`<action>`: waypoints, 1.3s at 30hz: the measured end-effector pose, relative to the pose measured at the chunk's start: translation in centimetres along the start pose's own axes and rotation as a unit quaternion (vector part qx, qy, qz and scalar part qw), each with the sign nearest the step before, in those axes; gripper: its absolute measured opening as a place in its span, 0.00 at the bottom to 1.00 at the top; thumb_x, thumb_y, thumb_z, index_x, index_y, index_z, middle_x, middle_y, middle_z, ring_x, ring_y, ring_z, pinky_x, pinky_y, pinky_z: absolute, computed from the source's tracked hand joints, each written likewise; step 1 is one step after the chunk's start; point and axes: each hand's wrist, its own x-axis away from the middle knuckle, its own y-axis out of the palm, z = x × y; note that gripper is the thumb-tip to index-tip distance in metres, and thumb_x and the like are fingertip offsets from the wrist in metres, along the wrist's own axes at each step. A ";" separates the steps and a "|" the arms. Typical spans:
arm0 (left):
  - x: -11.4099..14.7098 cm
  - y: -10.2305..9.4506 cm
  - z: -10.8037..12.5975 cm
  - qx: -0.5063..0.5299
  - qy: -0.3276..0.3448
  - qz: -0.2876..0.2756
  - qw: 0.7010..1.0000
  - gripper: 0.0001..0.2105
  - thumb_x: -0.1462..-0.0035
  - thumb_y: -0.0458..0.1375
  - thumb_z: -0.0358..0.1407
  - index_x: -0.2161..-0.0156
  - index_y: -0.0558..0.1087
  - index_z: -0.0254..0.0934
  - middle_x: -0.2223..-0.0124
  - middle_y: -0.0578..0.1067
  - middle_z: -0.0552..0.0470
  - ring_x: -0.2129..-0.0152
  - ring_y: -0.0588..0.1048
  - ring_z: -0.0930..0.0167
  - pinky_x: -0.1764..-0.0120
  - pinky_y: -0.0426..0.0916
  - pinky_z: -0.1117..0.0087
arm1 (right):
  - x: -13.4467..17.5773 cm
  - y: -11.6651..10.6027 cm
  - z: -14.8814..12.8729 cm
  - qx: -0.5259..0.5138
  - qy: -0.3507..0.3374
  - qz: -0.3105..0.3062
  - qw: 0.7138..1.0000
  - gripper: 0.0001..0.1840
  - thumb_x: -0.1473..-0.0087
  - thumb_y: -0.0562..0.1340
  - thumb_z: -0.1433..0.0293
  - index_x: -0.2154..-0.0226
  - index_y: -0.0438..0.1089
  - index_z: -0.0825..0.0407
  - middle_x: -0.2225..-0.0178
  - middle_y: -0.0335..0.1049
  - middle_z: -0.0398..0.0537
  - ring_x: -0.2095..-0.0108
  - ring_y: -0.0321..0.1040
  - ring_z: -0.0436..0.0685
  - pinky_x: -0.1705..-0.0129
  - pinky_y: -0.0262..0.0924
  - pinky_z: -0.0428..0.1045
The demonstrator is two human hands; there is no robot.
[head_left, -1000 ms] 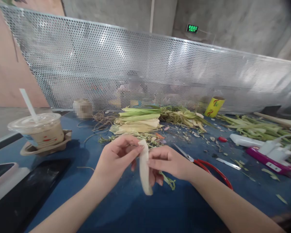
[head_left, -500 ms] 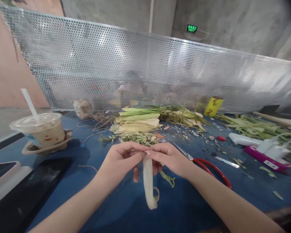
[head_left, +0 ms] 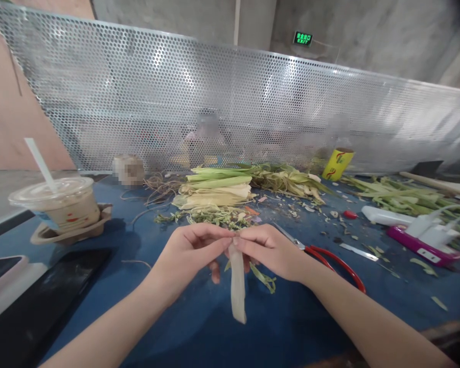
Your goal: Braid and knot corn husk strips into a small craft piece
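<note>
Far left: lidded cup (head_left: 71,212), straw in, pale brown drink inside, sits in a cardboard holder (head_left: 69,235), probably for steadiness. Left hand (head_left: 199,250) pinches, thumb to finger, the top end of a pale husk strip (head_left: 238,294); husk stack (head_left: 214,190) lies flat behind, seemingly kept within reach. Strip hangs above the blue table (head_left: 191,327), mid-view. Right hand (head_left: 270,250) pinches that same end, fingertips meeting, presumably for fine control. Red-handled scissors (head_left: 309,249) just beyond, likely handy there. Farther right, yellow cylinder (head_left: 338,164), top apparently open, contents hidden
</note>
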 end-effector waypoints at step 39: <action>0.3 0.6 0.6 -0.082 0.034 0.046 0.995 0.03 0.56 0.61 0.30 0.73 0.76 0.34 0.72 0.74 0.54 0.86 0.71 0.76 0.84 0.70 0.76 | -0.5 0.4 0.2 -0.161 0.064 0.007 0.985 0.13 0.45 0.52 0.70 0.79 0.60 0.55 0.82 0.59 0.38 0.82 0.56 0.43 0.78 0.53 0.41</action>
